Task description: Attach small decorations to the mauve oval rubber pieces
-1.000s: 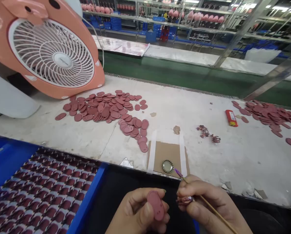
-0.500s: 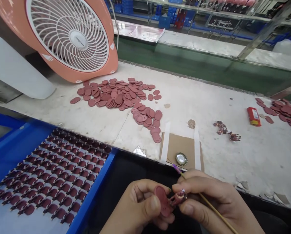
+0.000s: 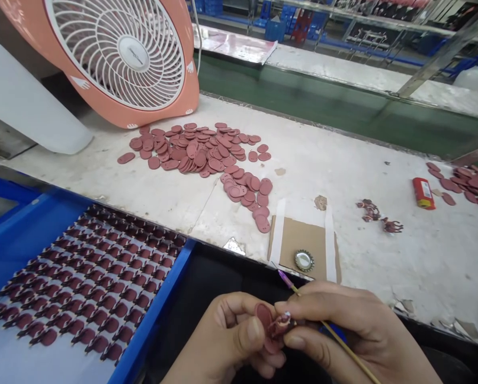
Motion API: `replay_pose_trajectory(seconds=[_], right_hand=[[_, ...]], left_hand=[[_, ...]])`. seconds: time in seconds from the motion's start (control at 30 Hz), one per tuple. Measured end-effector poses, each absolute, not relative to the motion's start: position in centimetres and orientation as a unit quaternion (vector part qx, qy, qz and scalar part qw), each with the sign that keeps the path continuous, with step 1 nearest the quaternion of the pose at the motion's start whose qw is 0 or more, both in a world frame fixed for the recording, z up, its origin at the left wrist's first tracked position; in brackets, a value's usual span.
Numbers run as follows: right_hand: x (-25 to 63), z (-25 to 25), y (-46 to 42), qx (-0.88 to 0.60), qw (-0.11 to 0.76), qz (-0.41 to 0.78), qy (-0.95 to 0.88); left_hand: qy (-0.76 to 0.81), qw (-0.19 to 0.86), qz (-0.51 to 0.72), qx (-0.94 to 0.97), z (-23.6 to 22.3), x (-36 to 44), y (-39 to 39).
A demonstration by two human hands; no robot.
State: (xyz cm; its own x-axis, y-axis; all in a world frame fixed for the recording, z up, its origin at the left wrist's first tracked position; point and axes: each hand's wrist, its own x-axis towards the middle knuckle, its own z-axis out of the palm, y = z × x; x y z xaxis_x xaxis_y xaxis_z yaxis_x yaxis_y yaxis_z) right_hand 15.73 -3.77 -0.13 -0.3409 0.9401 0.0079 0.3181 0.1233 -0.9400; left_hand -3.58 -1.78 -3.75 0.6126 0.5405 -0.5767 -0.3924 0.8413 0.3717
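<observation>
Between its thumb and fingers, my left hand (image 3: 223, 338) grips a dark red oval disc (image 3: 263, 314), tilted up on edge. My right hand (image 3: 355, 325) pinches a small brown and white figurine (image 3: 282, 322) against the disc's face. Tucked in the same hand is a thin wooden stick (image 3: 345, 348) with a purple section near its fine tip. Fingers hide part of the figurine and the disc's lower part. Just beyond my hands, a bottle cap (image 3: 304, 260) holding something pale and shiny lies on a taped cardboard piece (image 3: 285, 242).
A pile of red oval discs (image 3: 199, 152) spreads over the white table (image 3: 319, 154), below an orange fan (image 3: 175, 104). Rows of finished-looking pieces fill a blue tray (image 3: 159, 304) at left. Loose figurines (image 3: 391, 226), a red-yellow container (image 3: 424, 193) and more discs (image 3: 477, 184) lie right.
The figurine has come closer to the disc, now touching or overlapping its face where a gap showed before. The camera view has shifted slightly.
</observation>
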Motion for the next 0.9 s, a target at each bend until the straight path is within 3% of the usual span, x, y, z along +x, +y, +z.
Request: replay_pose_trajectory(seconds=[0.33, 0.9], right_hand=[[15.44, 0.26, -3.21, -0.438, 0.353, 0.43, -0.707], [15.17, -0.04, -3.24, -0.428, 0.31, 0.405, -0.746]], left_hand=[[0.366, 0.886, 0.265, 0.102, -3.71, -3.63, -1.88], [0.358, 0.887, 0.289, 0.051, -4.2, -3.59, -2.64]])
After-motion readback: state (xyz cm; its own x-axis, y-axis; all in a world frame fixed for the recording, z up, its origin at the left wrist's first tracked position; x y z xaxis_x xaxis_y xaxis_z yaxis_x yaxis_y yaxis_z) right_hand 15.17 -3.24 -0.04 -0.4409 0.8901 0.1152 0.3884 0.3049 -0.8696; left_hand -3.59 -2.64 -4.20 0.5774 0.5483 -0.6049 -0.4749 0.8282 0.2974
